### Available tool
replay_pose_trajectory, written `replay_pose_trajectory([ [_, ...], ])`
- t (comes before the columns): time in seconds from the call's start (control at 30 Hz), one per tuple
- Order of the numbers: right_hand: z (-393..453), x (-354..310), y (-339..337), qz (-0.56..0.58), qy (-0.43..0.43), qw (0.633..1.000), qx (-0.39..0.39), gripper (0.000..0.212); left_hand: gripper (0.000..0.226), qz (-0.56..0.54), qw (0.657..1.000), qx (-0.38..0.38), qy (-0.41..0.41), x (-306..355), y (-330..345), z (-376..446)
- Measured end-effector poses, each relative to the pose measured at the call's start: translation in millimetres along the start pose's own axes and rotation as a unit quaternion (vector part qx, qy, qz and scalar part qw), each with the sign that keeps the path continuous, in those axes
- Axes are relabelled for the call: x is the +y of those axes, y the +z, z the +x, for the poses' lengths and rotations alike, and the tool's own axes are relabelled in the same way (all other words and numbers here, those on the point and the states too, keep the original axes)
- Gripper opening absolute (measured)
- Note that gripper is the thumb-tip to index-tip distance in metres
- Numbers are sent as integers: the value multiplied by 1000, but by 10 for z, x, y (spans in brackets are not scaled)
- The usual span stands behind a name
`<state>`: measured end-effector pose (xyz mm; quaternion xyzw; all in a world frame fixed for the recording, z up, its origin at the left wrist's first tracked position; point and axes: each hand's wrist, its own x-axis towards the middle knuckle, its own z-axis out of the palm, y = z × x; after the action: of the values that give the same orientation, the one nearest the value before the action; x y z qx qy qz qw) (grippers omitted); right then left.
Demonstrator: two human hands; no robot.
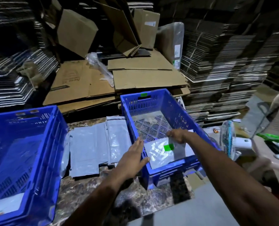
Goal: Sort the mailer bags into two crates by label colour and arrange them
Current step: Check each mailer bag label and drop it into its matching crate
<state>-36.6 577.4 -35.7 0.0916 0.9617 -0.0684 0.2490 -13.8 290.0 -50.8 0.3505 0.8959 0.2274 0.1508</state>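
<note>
while right hand (176, 135) pinches the limp, slick mailer (161, 152) by its top edge in right crate (173, 101), left hand (134, 158) hovers open-fingered at the rim; it probably handles best by an edge.

No legible text; print on flattened carton (70, 82) too blurred.

Our dark marbled worktop (90, 191) and its load.
On it we see two blue crates: the left crate (37, 144) at the left edge and the right crate (174, 105) right of centre. Between them grey mailer bags (88, 149) lie flat in an overlapping spread directly on the stone, reaching up to both crates' walls.
</note>
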Motion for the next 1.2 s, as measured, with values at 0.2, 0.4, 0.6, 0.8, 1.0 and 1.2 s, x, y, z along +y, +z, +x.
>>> replay_pose_trajectory([
  [0.2, 131, -25, 369, 17, -25, 993, -112, 54, 80, 25, 1000, 13, -4, -8, 17, -23],
  [0.4, -21, -117, 210, 87, -3, 993, 74, 49, 75, -111, 993, 41, 4, -151, 55, -96],
  [0.6, -637, -743, 162, 281, -60, 891, 351, 26, 47, -143, 962, 174, -151, -832, 1, -390],
  [0.8, -1007, -1688, 600, 413, -145, 831, 342, 19, 36, -103, 897, 271, -334, -1713, -170, -702],
  [1.0, -1032, -2236, 1062, 427, -143, 838, 309, 17, 42, -139, 861, 241, -426, -2172, -234, -767],
  [1.2, -1102, -2470, 1107, 408, -136, 850, 306, 18, 19, -156, 861, 231, -427, -2321, -366, -722],
])
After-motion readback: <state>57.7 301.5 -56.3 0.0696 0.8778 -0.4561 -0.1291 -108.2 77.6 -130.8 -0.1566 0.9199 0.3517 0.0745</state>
